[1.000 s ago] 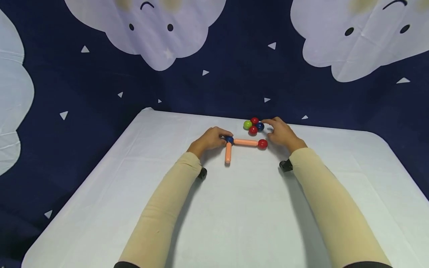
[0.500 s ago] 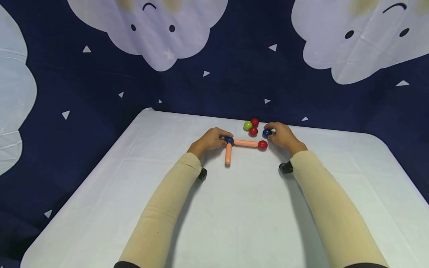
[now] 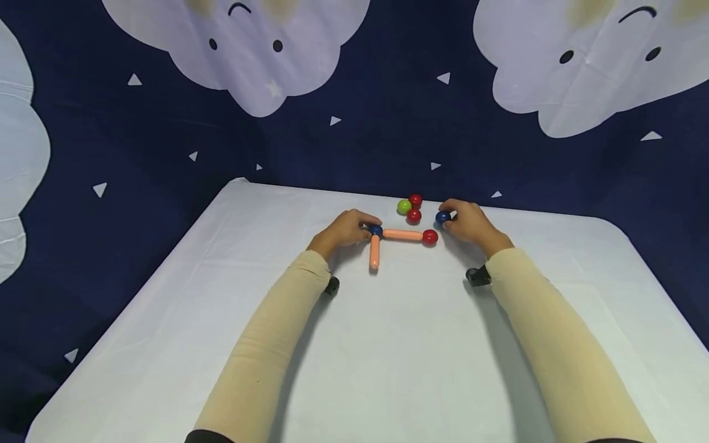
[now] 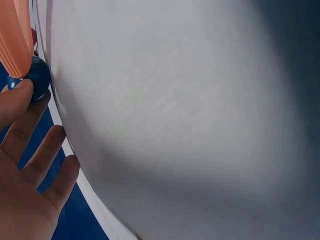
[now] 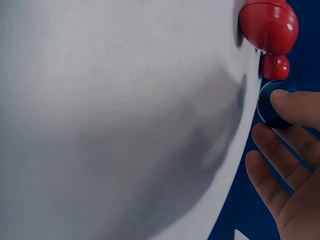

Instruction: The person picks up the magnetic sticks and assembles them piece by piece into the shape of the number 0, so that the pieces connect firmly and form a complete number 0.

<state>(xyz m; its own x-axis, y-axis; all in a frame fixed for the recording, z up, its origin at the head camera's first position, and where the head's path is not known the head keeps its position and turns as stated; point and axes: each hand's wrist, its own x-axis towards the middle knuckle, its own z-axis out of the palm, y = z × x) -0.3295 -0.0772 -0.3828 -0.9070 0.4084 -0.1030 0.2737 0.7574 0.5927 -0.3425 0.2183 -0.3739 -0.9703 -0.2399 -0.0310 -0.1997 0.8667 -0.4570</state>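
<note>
My left hand (image 3: 344, 229) pinches a blue ball (image 3: 376, 231) between thumb and fingers. From that ball one orange stick (image 3: 402, 235) runs right to a red ball (image 3: 429, 237), and a second orange stick (image 3: 375, 253) points toward me. In the left wrist view the thumb presses the blue ball (image 4: 40, 80) beside the stick's end. My right hand (image 3: 471, 225) pinches another blue ball (image 3: 442, 218), just beyond the red one on the stick. The right wrist view has the thumb on this blue ball (image 5: 270, 107), its other fingers spread.
Two loose red balls (image 3: 413, 216) and a green ball (image 3: 404, 207) lie together near the far edge of the white-covered table (image 3: 399, 344). Behind the table hangs a dark blue cloth (image 3: 310, 154) with clouds and triangles.
My right hand has taken the blue ball from the loose group and drawn it right and slightly nearer. The left hand keeps its grip on the joined piece.
</note>
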